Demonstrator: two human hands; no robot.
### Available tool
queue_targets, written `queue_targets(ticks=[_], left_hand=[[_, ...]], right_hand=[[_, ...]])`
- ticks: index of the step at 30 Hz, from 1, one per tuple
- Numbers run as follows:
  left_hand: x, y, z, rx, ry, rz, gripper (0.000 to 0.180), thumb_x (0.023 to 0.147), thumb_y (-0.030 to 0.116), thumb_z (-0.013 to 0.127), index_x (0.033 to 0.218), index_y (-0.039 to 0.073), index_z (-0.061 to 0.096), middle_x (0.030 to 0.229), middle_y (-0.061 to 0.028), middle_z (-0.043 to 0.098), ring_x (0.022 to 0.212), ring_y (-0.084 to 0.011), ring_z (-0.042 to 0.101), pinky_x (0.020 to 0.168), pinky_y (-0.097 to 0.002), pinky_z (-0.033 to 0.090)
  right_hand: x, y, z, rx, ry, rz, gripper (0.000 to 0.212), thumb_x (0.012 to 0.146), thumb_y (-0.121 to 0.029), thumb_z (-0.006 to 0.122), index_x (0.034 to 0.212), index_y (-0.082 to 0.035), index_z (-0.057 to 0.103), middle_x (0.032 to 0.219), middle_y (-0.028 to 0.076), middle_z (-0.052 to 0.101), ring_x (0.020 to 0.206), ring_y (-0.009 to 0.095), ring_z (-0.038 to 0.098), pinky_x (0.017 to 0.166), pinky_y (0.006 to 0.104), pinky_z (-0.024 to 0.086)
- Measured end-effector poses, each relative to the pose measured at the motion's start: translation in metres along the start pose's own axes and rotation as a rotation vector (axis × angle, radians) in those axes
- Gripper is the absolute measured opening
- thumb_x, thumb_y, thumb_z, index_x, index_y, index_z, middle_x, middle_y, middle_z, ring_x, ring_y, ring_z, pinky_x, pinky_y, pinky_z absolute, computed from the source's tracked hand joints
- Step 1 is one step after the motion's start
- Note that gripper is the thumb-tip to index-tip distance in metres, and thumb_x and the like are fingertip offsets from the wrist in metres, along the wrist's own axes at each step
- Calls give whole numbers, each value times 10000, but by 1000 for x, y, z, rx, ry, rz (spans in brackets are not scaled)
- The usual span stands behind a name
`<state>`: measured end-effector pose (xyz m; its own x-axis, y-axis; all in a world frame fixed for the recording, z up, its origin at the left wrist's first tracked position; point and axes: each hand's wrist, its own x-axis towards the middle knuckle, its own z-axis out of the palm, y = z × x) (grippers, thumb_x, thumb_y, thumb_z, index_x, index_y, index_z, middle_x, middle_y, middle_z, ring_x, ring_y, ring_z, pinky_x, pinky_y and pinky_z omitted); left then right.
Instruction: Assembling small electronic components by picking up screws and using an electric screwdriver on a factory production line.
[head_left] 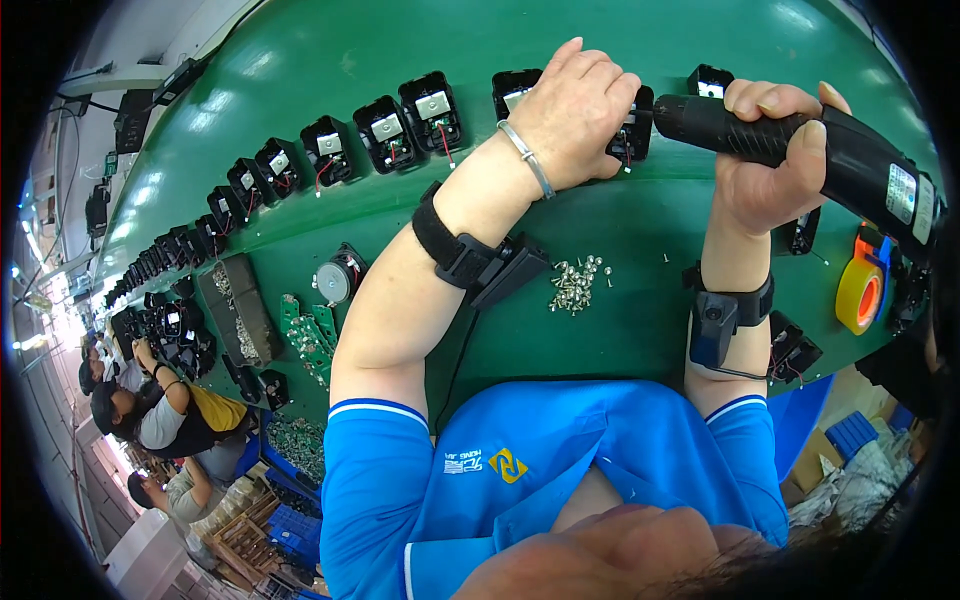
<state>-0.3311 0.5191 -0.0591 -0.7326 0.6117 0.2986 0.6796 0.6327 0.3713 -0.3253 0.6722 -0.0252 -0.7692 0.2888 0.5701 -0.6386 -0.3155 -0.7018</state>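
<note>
My right hand (pixel 775 160) is wrapped round a black electric screwdriver (pixel 870 165). The screwdriver lies nearly level, its nose and thin bit pointing left over a small black plastic housing (pixel 638 130). Against that housing's left side, my left hand (pixel 578 115) grips with bent fingers and thumb; its palm side is hidden. A red wire and a white connector stick out of the housing's near edge. Just left of my left hand sits another black housing (pixel 512 92), partly covered by the hand. A loose pile of silver screws (pixel 573 285) lies nearer me on the green table (pixel 600 350).
A long row of black housings (pixel 384 135) curves away left. A grey tray (pixel 240 310) with small parts, a round speaker (pixel 340 277) and green circuit boards (pixel 308 335) lie left. Yellow tape (pixel 860 290) stands at right. Other people (pixel 170 410) sit at far left.
</note>
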Motion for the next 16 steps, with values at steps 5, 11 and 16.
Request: queue_targets(ticks=[5,11,16], left_hand=[[-1,0,-2,13,-14,-12,658,420,140,723,998,32,426,951,-104,476,966,-255,429,915,-401,278],[-2,0,-3,5,-24,-22,655,425,137,721,1000,33,425,952,-105,476,967,-253,428,915,-401,278],[-4,-2,-3,15,-17,-17,652,428,137,721,1001,36,425,953,-106,475,968,-253,429,915,-403,276]], right_hand=[[0,0,1,18,4,2,325,737,-181,414,1016,-25,361,678,92,514,564,190,471,562,367,388],[-1,2,0,19,-18,17,329,738,-183,411,1022,-25,355,686,91,513,575,187,472,563,364,389],[-3,3,2,4,-22,32,335,742,-190,410,1030,-30,351,687,92,513,578,196,472,570,373,391]])
